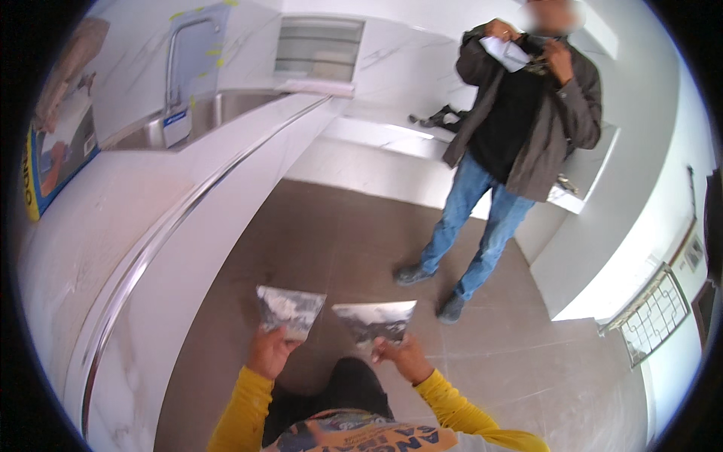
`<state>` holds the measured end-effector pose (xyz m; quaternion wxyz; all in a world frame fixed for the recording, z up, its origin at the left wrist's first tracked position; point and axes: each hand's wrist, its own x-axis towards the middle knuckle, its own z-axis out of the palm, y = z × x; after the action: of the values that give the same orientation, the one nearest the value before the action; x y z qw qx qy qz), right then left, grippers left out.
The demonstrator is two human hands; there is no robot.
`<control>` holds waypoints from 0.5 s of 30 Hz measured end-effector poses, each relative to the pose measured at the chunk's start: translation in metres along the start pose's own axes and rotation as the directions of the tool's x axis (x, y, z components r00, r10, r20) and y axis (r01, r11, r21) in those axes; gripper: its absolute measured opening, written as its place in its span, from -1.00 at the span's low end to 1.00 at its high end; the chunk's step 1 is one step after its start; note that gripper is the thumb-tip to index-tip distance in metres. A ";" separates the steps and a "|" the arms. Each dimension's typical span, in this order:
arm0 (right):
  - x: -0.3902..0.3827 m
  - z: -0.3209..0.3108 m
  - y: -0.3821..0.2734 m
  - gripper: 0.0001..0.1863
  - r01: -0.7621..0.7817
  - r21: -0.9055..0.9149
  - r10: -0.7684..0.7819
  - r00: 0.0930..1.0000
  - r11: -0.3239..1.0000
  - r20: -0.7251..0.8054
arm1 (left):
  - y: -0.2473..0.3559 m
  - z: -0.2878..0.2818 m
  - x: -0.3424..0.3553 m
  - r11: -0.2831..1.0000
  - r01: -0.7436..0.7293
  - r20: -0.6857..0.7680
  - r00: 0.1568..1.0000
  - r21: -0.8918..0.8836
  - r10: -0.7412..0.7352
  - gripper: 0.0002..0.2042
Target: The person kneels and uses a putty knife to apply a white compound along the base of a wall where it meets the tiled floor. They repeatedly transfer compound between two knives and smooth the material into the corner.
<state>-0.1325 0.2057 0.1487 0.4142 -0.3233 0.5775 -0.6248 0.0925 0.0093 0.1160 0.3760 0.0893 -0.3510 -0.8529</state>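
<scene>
In the lower middle of the head view, my left hand (269,352) is closed on a flat angular piece (291,309), mottled white and grey with broken or cut edges. A second flat piece (374,315), grey with a darker patch, is gripped by its lower right part in my right hand (401,355). Both are held up side by side over the floor, a short gap apart. My forearms in yellow sleeves come from the lower edge.
A marble counter (135,196) with sink (226,109), faucet and printed package (64,162) runs along the left. A person (512,135) in a dark jacket stands ahead, holding white paper, before a ledge with dark items (444,117). A metal railing (648,313) is at right.
</scene>
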 end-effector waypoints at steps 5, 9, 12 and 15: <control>0.003 0.011 -0.012 -0.71 0.042 0.046 -0.043 0.999 0.998 0.007 | -0.008 0.006 -0.002 0.994 -0.004 -0.017 1.000 -0.106 0.002 -0.51; 0.011 0.021 -0.031 -0.71 0.077 0.349 -0.050 0.995 0.934 -0.086 | -0.008 0.007 0.007 0.980 -0.108 0.000 0.994 -0.165 0.109 -0.46; 0.016 0.021 -0.050 -0.73 0.067 0.610 -0.089 0.996 0.789 0.005 | -0.001 0.014 0.019 0.954 -0.012 0.003 1.000 -0.300 0.013 -0.45; 0.016 0.023 -0.065 -0.74 0.025 0.698 -0.063 0.998 0.715 0.029 | 0.002 0.032 0.025 0.935 -0.050 -0.034 0.999 -0.352 0.040 -0.48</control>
<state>-0.1286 0.1804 0.2144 0.5050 -0.1730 0.2813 -0.7975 0.0626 0.0073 0.1440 0.4098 0.0234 -0.1893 -0.8920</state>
